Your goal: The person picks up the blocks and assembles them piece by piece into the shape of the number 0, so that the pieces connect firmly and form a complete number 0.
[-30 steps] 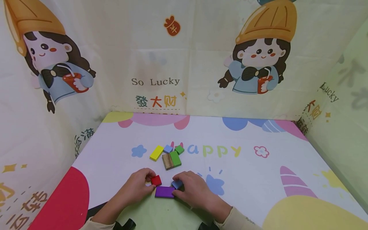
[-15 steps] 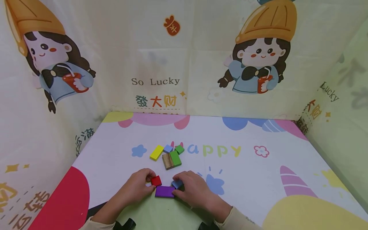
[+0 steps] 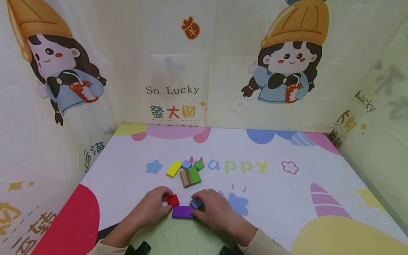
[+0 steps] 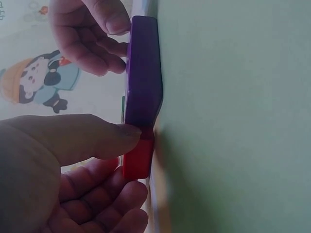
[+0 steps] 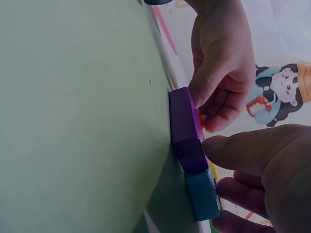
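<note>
In the head view my left hand (image 3: 156, 205) pinches a small red block (image 3: 173, 200) between thumb and fingers. My right hand (image 3: 213, 209) holds a small blue block (image 3: 196, 203) the same way, its thumb at the right end of a purple rectangular block (image 3: 182, 212). The purple block lies across the front, with the red one at its back left corner and the blue one at its back right. From the left wrist, my left thumb (image 4: 112, 138) overlaps the red block (image 4: 137, 159) right beside the purple block (image 4: 144, 73). The right wrist view shows the blue block (image 5: 202, 195) against the purple block's end.
Behind the hands sit a yellow block (image 3: 174, 169), a wood-grained block (image 3: 186, 179) and a green block (image 3: 194, 175) side by side. A smaller blue block (image 3: 186, 164) and a small green block (image 3: 199, 165) lie just beyond. Printed cloth walls surround the patterned tabletop (image 3: 121, 191).
</note>
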`<state>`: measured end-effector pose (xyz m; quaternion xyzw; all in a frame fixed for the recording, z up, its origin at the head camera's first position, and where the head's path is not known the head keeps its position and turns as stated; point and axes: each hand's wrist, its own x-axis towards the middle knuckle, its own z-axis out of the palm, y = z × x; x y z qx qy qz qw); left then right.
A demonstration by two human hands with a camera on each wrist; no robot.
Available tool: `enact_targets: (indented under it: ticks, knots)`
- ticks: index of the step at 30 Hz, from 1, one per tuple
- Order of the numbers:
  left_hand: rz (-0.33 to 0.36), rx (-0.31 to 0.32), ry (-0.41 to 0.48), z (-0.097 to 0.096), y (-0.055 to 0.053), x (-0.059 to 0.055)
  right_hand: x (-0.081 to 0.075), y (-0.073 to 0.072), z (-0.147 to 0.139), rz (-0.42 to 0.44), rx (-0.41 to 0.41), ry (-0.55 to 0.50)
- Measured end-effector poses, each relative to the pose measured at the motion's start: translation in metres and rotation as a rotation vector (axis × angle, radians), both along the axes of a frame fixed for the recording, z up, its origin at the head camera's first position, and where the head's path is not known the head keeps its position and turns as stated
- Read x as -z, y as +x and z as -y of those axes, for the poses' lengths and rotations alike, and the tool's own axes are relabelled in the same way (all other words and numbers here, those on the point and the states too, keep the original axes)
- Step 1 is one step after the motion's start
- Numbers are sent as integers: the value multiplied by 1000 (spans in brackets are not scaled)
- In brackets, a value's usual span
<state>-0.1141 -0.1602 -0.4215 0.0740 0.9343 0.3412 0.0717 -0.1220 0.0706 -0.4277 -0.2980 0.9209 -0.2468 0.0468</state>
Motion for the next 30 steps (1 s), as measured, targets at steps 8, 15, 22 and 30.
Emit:
enact_targets:
  ticks: [8,15,22,30]
  knots:
    - [5,3,-9,0,0,-1,0,0,0,-12,1,-5]
    - [17,0,-7,0,0,-2,0,0,0,1,4,-1]
    - [14,-1,-10,0,0,-1,1,0,0,-4,2,-2]
    - [3,-3,-8,0,0,0,1,0,0,10,6,0]
